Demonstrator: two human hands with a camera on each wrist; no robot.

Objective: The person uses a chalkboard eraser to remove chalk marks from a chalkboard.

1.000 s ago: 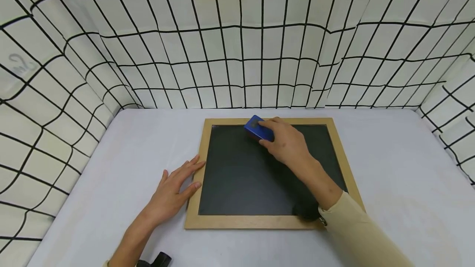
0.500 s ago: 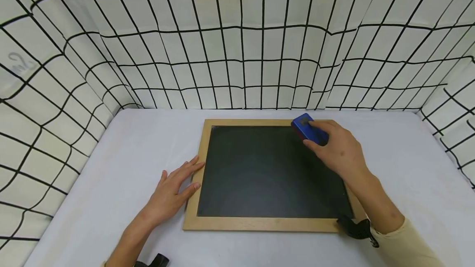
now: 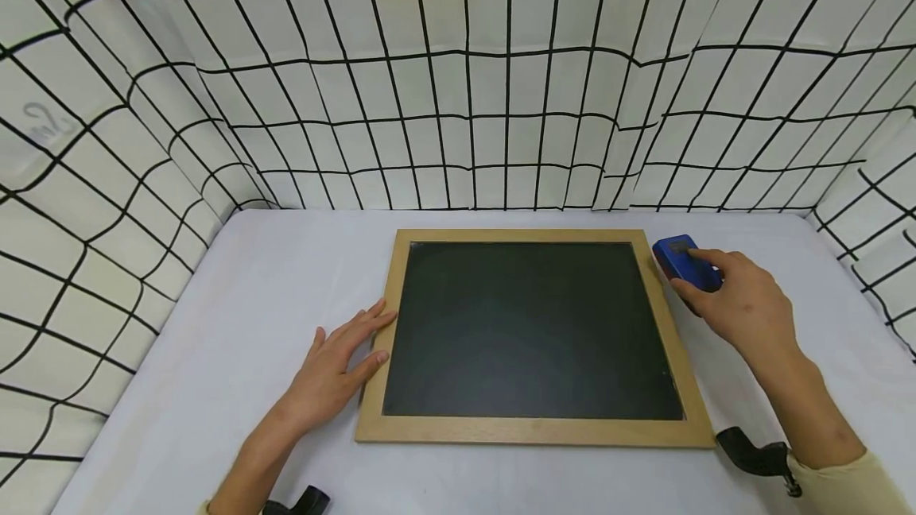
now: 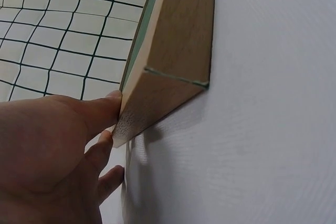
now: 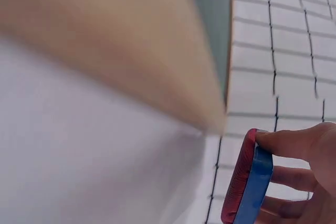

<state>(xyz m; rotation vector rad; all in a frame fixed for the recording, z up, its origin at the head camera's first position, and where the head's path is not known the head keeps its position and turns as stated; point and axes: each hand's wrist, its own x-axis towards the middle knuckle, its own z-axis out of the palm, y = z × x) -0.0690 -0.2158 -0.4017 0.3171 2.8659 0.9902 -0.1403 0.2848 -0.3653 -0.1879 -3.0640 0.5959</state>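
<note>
A chalkboard in a light wooden frame lies flat on the white table, its dark surface bare of visible marks. My left hand rests on the frame's left side with its fingers straight; in the left wrist view the thumb and fingertips touch the wooden edge. Just past the frame's right side, my right hand grips a blue chalkboard eraser between thumb and fingers. The right wrist view shows the eraser's dark red felt side facing the board, held apart from the frame.
White walls with a black grid enclose the table at the back and both sides. White tablecloth surrounds the board. Black wrist camera mounts sit at both wrists.
My right hand has carried the eraser rightward from the board's top middle, across the top right corner, to beyond the frame. My left hand has stayed in place.
</note>
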